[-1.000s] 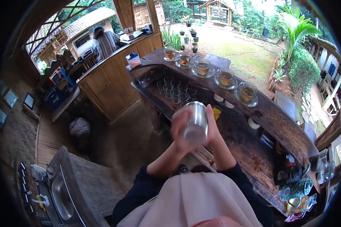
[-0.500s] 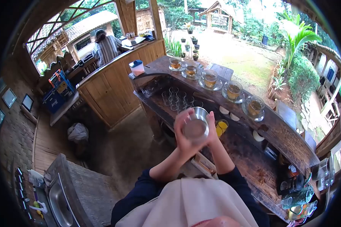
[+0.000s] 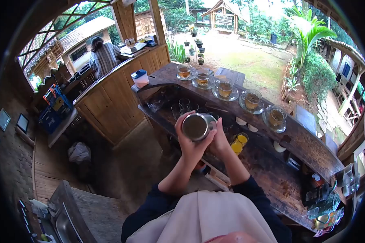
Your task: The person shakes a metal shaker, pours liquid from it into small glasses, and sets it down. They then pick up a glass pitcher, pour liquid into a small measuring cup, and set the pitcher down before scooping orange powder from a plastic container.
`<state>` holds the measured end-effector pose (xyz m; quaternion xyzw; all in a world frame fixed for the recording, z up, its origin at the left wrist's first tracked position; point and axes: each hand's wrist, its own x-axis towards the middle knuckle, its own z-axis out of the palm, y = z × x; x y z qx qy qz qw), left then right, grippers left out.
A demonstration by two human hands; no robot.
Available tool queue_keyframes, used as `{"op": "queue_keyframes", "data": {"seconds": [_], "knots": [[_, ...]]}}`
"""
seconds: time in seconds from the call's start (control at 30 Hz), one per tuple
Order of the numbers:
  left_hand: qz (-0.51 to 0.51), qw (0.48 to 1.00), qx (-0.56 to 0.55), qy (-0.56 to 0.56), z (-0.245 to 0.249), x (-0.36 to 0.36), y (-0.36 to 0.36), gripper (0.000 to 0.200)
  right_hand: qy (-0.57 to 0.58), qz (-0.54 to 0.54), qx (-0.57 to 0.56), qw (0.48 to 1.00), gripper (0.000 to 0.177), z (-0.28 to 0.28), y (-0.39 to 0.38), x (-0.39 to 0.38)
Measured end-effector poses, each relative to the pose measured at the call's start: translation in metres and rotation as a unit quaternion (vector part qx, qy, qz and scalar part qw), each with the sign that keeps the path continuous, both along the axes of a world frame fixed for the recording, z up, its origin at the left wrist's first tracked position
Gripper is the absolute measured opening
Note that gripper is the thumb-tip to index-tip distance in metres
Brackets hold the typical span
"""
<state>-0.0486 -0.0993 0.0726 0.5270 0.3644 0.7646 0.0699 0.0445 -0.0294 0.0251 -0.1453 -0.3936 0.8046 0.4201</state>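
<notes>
Between my two hands, over the dark wooden counter, is a shiny metal shaker [image 3: 195, 126], tilted so that one round end faces me. My left hand [image 3: 187, 145] wraps around its left side and underside. My right hand [image 3: 220, 141] closes on its right side, fingers partly hidden behind the metal. Just right of my right hand, two glasses of yellow liquid [image 3: 239, 143] stand on the lower counter. Several clear glasses [image 3: 184, 104] are grouped beyond the shaker, partly covered by it.
Glass cups of amber tea [image 3: 224, 88] on saucers line the raised counter ledge [image 3: 312, 148]. A blue-lidded container [image 3: 140, 78] stands at its far end. Pitchers [image 3: 328, 206] are at the right. Another person [image 3: 103, 56] is at the far left counter. A sink [image 3: 67, 227] lies lower left.
The shaker, held in both hands, has shifted left and slightly up and turned, its round end facing me more fully. The whole view has shifted slightly.
</notes>
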Motion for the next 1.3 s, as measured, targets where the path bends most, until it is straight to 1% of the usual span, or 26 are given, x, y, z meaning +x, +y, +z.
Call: {"op": "queue_keyframes", "data": {"seconds": [0.03, 0.1, 0.13, 0.17, 0.23, 0.3, 0.33, 0.37, 0.4, 0.43, 0.47, 0.57, 0.63, 0.67, 0.7, 0.73, 0.8, 0.83, 0.87, 0.9, 0.97, 1.03, 1.1, 1.17, 1.27, 1.3], "knots": [[-0.002, 1.0, -0.002, 0.002, 0.005, -0.002, -0.01, 0.089, 0.002, -0.002, -0.002, 1.0, 0.066, 0.001, -0.005, -0.003], [0.115, 0.954, 0.195, 0.198, 0.018, -0.003, -0.031, 0.084, 0.042, -0.027, -0.037, 0.998, 0.069, 0.024, -0.018, -0.007], [0.125, 0.926, 0.303, 0.19, 0.037, 0.008, -0.05, 0.083, -0.037, -0.116, 0.344, 0.931, 0.077, 0.052, -0.026, -0.004], [0.134, 0.886, 0.405, 0.181, 0.052, 0.019, -0.069, 0.081, 0.003, -0.128, 0.464, 0.876, 0.08, 0.076, -0.033, -0.005], [0.063, 0.884, 0.344, 0.311, 0.042, 0.005, -0.125, 0.095, 0.126, -0.11, 0.556, 0.814, 0.081, 0.098, -0.051, -0.014], [0.107, 0.883, 0.385, 0.245, 0.036, 0.016, -0.098, 0.091, 0.137, -0.109, 0.544, 0.821, 0.081, 0.087, -0.05, -0.018], [0.148, 0.876, 0.424, 0.177, 0.033, 0.019, -0.082, 0.087, 0.073, -0.102, 0.474, 0.872, 0.078, 0.066, -0.038, -0.021], [0.186, 0.925, 0.26, 0.205, -0.004, 0.0, -0.065, 0.09, 0.006, -0.094, 0.398, 0.913, 0.076, 0.045, -0.026, -0.024], [0.219, 0.945, 0.087, 0.226, -0.035, -0.017, -0.051, 0.092, 0.035, -0.001, 0.184, 0.982, 0.071, 0.026, -0.015, -0.028], [0.209, 0.946, 0.162, 0.19, -0.002, -0.003, -0.027, 0.091, 0.061, 0.091, -0.041, 0.993, 0.066, 0.011, -0.006, -0.03], [0.141, 0.984, 0.097, 0.042, -0.012, 0.0, -0.011, 0.089, -0.004, 0.071, 0.011, 0.997, 0.064, 0.007, 0.0, -0.026], [0.253, 0.943, 0.181, 0.115, 0.019, 0.007, -0.049, 0.082, -0.115, -0.068, 0.213, 0.968, 0.06, 0.066, -0.04, -0.008], [0.206, 0.936, 0.029, 0.284, 0.045, 0.021, -0.148, 0.077, -0.095, -0.194, 0.543, 0.812, 0.061, 0.104, -0.064, 0.01], [0.172, 0.903, 0.332, 0.214, 0.056, 0.038, -0.129, 0.076, -0.054, -0.224, 0.634, 0.738, 0.061, 0.121, -0.078, 0.022], [0.12, 0.78, 0.601, 0.122, 0.068, 0.055, -0.11, 0.076, 0.097, -0.201, 0.667, 0.711, 0.059, 0.129, -0.083, 0.023], [0.118, 0.78, 0.603, 0.121, 0.061, 0.052, -0.119, 0.076, 0.101, -0.229, 0.665, 0.704, 0.058, 0.128, -0.085, 0.026], [0.293, 0.878, 0.223, 0.307, 0.035, 0.039, -0.149, 0.076, -0.009, -0.292, 0.603, 0.742, 0.058, 0.116, -0.087, 0.035], [0.264, 0.943, 0.037, 0.197, 0.044, 0.058, -0.144, 0.073, -0.121, -0.324, 0.535, 0.771, 0.058, 0.107, -0.082, 0.038], [0.338, 0.896, 0.114, 0.264, 0.059, 0.058, -0.103, 0.076, -0.048, -0.22, 0.293, 0.929, 0.056, 0.072, -0.056, 0.024], [0.201, 0.951, 0.228, 0.058, 0.043, 0.063, -0.047, 0.078, -0.083, -0.027, 0.059, 0.994, 0.055, 0.075, -0.047, 0.039], [0.119, 0.982, 0.147, 0.025, 0.06, 0.065, -0.04, 0.074, -0.222, -0.077, 0.169, 0.957, 0.057, 0.088, -0.04, 0.065], [0.215, 0.945, 0.158, 0.188, 0.064, 0.076, -0.07, 0.073, -0.109, -0.202, 0.369, 0.901, 0.063, 0.109, -0.065, 0.079], [0.191, 0.942, 0.211, 0.178, 0.067, 0.099, -0.089, 0.072, -0.089, -0.31, 0.603, 0.729, 0.071, 0.138, -0.087, 0.098], [0.17, 0.923, 0.311, 0.148, 0.069, 0.123, -0.104, 0.069, 0.071, -0.304, 0.698, 0.644, 0.063, 0.15, -0.101, 0.101], [0.141, 0.879, 0.444, 0.099, 0.067, 0.145, -0.122, 0.066, 0.024, -0.386, 0.57, 0.725, 0.056, 0.124, -0.086, 0.103], [0.179, 0.915, 0.323, 0.164, 0.058, 0.131, -0.105, 0.07, 0.018, -0.325, 0.417, 0.848, 0.046, 0.105, -0.068, 0.099]]}}
